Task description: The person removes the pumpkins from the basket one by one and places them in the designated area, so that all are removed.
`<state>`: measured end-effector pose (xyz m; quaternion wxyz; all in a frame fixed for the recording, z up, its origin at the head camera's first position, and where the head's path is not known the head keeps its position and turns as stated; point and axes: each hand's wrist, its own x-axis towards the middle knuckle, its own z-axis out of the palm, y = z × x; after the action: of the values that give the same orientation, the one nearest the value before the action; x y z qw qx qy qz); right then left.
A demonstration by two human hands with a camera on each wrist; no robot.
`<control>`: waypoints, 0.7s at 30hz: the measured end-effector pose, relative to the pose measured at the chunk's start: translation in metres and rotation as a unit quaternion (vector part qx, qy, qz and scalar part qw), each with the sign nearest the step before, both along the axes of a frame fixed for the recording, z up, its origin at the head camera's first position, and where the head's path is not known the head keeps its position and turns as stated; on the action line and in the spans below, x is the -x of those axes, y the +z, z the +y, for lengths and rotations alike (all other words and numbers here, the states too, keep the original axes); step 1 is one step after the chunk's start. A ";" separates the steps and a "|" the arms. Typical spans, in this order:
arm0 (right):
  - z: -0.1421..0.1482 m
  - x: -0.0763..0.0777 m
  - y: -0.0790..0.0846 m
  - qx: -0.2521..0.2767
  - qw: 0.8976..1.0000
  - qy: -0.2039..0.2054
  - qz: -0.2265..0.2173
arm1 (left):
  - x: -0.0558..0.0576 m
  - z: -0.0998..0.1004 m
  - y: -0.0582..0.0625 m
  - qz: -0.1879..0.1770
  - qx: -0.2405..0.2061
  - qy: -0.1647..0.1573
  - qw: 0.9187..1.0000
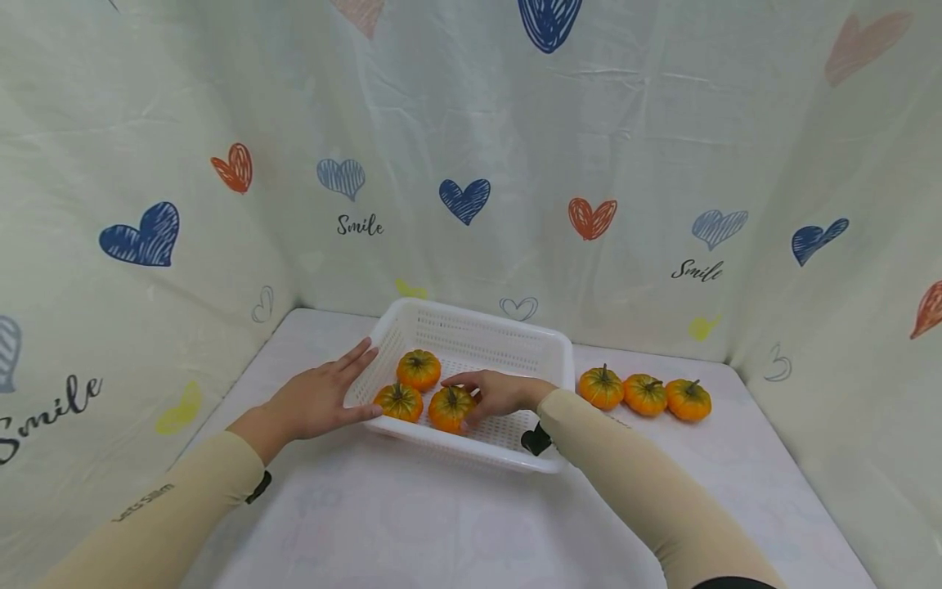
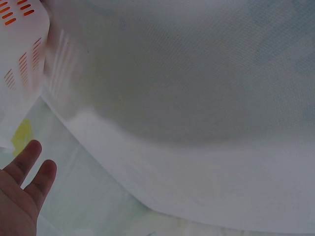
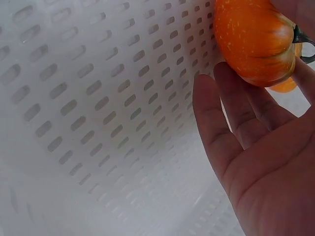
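Observation:
A white plastic basket [image 1: 471, 447] with slotted walls stands on the table. Three small orange pumpkins are at its left end: one at the back [image 1: 419, 370], one at the front left [image 1: 398, 402], and a third pumpkin [image 1: 447, 411] beside them. My right hand [image 1: 504, 394] reaches inside and grips this third pumpkin between thumb and fingers. In the right wrist view the fingers curve under the same pumpkin [image 3: 256, 42], close to the slotted base. My left hand [image 1: 316, 401] rests at the basket's left rim, fingers spread and straight; the left wrist view shows two fingertips [image 2: 42, 182] near it.
Right of the basket, three more pumpkins stand in a row on the white tabletop: the near-basket one [image 1: 602, 388], the middle one [image 1: 644, 396] and the right one [image 1: 688, 400]. A curtain [image 1: 515, 123] printed with hearts hangs behind the table and at both sides.

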<state>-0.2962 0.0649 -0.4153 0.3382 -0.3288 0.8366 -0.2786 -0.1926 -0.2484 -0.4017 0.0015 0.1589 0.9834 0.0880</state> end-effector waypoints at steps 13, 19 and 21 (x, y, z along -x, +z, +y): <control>-0.001 0.001 0.000 0.000 1.000 0.001 -0.004 | 0.000 0.000 0.001 -0.001 -0.002 0.000 1.000; -0.001 -0.001 0.002 0.000 1.000 0.001 -0.004 | -0.001 0.000 0.001 -0.001 -0.001 0.001 1.000; -0.001 -0.001 0.003 0.000 1.000 0.000 -0.005 | -0.001 0.001 0.002 -0.001 -0.001 0.002 1.000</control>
<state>-0.2950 0.0638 -0.4127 0.3425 -0.3275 0.8350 -0.2798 -0.1919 -0.2478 -0.3999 0.0022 0.1572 0.9835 0.0895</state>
